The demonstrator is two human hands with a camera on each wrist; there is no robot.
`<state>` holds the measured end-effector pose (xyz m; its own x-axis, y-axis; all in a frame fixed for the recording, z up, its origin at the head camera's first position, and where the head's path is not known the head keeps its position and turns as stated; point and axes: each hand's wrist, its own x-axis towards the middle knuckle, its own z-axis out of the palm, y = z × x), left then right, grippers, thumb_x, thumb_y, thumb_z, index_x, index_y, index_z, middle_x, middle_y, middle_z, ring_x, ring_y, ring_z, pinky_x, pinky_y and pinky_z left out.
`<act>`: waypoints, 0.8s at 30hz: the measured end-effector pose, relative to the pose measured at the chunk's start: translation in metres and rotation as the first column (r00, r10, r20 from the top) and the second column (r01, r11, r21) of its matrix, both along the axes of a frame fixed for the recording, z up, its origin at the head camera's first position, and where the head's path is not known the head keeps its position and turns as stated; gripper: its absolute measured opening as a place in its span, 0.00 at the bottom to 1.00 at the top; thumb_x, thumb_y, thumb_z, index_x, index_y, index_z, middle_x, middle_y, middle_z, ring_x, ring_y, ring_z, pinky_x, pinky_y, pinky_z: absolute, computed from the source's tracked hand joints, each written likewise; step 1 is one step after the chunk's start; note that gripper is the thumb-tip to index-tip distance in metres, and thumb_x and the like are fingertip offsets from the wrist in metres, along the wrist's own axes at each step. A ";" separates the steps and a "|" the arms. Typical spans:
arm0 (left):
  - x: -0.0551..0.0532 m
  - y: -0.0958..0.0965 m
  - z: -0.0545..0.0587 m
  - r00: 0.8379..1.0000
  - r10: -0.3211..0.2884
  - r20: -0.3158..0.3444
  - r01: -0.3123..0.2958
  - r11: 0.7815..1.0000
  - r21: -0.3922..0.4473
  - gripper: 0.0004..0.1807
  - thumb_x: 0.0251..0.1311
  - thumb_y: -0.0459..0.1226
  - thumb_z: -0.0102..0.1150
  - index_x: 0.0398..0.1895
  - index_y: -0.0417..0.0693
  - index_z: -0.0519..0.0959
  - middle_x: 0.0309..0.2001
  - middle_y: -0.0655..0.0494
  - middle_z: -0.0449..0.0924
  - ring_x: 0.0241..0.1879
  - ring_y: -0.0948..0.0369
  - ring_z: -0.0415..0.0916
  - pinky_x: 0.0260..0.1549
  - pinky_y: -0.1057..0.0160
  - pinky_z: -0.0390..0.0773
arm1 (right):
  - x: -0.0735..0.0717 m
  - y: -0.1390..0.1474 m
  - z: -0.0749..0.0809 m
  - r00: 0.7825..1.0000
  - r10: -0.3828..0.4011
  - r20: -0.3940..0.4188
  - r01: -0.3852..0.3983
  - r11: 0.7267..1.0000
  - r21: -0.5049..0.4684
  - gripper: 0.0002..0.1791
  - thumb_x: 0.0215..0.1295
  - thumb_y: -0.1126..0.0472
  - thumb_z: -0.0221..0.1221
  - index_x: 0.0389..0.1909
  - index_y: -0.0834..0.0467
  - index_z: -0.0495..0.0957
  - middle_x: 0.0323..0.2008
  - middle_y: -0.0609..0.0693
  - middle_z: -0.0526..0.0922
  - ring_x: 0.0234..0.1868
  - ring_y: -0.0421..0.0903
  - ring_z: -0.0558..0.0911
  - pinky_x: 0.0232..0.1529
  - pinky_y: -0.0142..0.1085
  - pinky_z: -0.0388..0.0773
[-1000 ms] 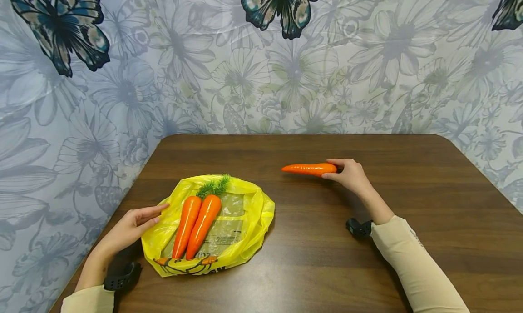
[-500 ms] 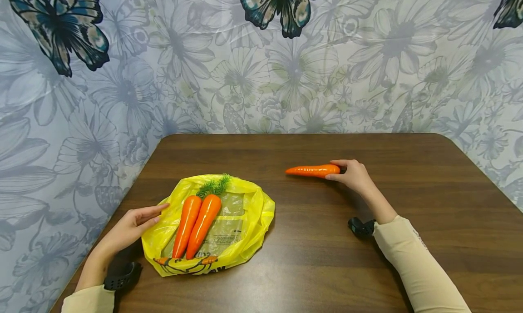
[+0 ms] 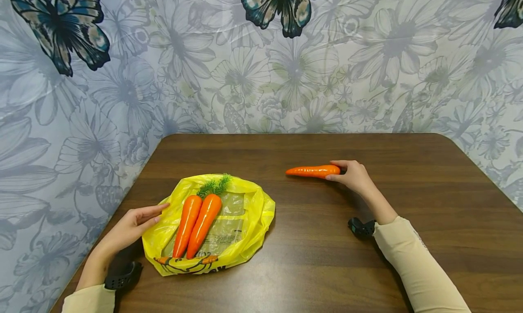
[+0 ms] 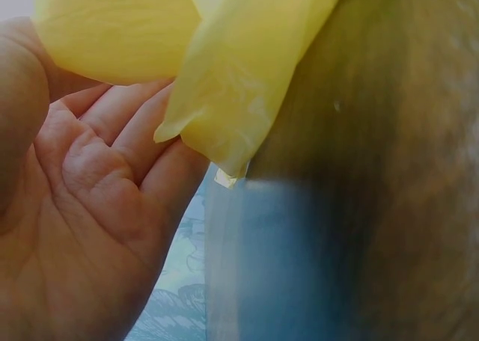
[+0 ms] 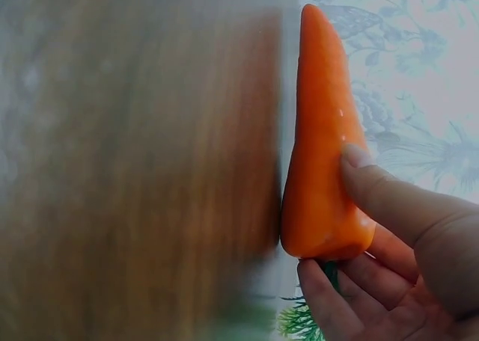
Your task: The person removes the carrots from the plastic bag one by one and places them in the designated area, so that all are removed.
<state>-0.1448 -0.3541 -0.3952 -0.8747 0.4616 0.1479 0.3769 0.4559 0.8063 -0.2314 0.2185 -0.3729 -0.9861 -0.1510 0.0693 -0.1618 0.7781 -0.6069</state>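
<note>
Beside the table's far middle, my right hand (image 3: 354, 176) pinches an orange carrot (image 3: 312, 171) by its thick end, its tip pointing left. In the right wrist view the thumb presses the side of this glossy carrot (image 5: 322, 154), and a bit of green top (image 5: 303, 322) shows below. My left hand (image 3: 130, 226) holds the left rim of a yellow plastic bag (image 3: 255, 231); in the left wrist view the film (image 4: 232, 94) runs between thumb and fingers. Two carrots, a left one (image 3: 188, 224) and a right one (image 3: 205, 224), lie side by side on the opened bag, green tops away from me.
The brown wooden table (image 3: 310, 258) has its far edge close to a wall (image 3: 294, 90) with floral paper. Butterfly decorations, one in the middle (image 3: 283, 8), hang on it. A black band (image 3: 361, 227) sits at my right wrist, another (image 3: 122, 276) at my left.
My right hand has shifted slightly right with the carrot in the first half second, then stayed nearly still. The left hand and the bag keep their places.
</note>
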 end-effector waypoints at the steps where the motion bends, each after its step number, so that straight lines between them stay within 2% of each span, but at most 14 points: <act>1: 0.000 0.000 0.000 1.000 0.001 0.000 -0.001 1.000 -0.001 0.19 0.65 0.27 0.49 0.57 0.24 0.69 0.56 0.28 0.67 0.53 0.74 0.67 0.44 0.75 0.71 | 0.000 0.000 0.000 1.000 0.001 -0.002 -0.001 1.000 -0.003 0.32 0.57 0.54 0.66 0.59 0.68 0.71 0.54 0.68 0.73 0.55 0.65 0.69 0.54 0.56 0.63; 24: 0.000 0.000 0.000 1.000 0.004 -0.003 -0.004 1.000 -0.003 0.19 0.65 0.27 0.50 0.57 0.24 0.69 0.56 0.28 0.67 0.52 0.74 0.67 0.43 0.75 0.71 | 0.009 0.001 0.015 1.000 0.014 0.015 -0.013 0.999 -0.045 0.29 0.62 0.56 0.62 0.60 0.67 0.70 0.55 0.65 0.73 0.56 0.61 0.71 0.53 0.55 0.66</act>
<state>-0.1446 -0.3545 -0.3948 -0.8761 0.4583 0.1494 0.3777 0.4602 0.8034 -0.2227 0.2199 -0.3583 -0.9850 -0.1612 0.0611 -0.1623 0.7477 -0.6439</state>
